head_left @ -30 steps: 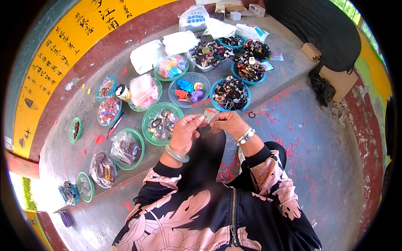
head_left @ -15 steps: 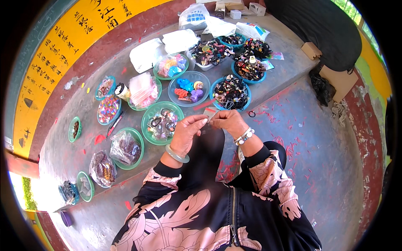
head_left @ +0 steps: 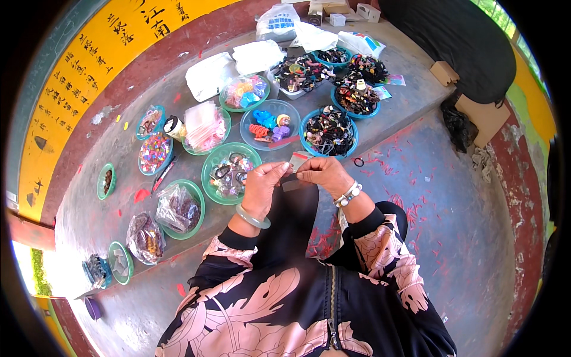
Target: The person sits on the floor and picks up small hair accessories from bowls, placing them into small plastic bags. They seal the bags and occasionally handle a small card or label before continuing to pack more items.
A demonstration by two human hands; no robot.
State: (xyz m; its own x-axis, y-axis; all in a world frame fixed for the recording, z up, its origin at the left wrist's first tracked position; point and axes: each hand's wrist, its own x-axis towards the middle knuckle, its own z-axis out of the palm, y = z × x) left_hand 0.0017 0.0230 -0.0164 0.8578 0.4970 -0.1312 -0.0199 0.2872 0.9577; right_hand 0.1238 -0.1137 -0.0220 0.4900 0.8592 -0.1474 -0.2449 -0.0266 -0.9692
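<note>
Close together in front of my body, my left hand [head_left: 260, 185] and my right hand [head_left: 326, 175] are both closed in a pinch. Between their fingertips is a small clear plastic bag [head_left: 299, 159] with a red strip along its top; the fingers hide part of it. Whether anything lies inside the bag, I cannot make out. Just left of my left hand, a green basket [head_left: 208, 194] holds hair ties and small clear packets. Beyond my right hand stands a blue basket [head_left: 356, 141] full of dark hair ties. A single dark hair tie [head_left: 358, 162] lies beside that basket.
A clear bowl [head_left: 245, 132] with colourful hair accessories stands farther off, near a green basket [head_left: 228, 135] of flat pink bags. Bagged brown items [head_left: 144, 238] lie at left. White bags [head_left: 210, 77] sit at the back. Red scraps [head_left: 410, 220] litter the floor at right.
The small plastic bag shows a little more above my fingertips, and my fingers have shifted slightly on it. The baskets stay where they were.
</note>
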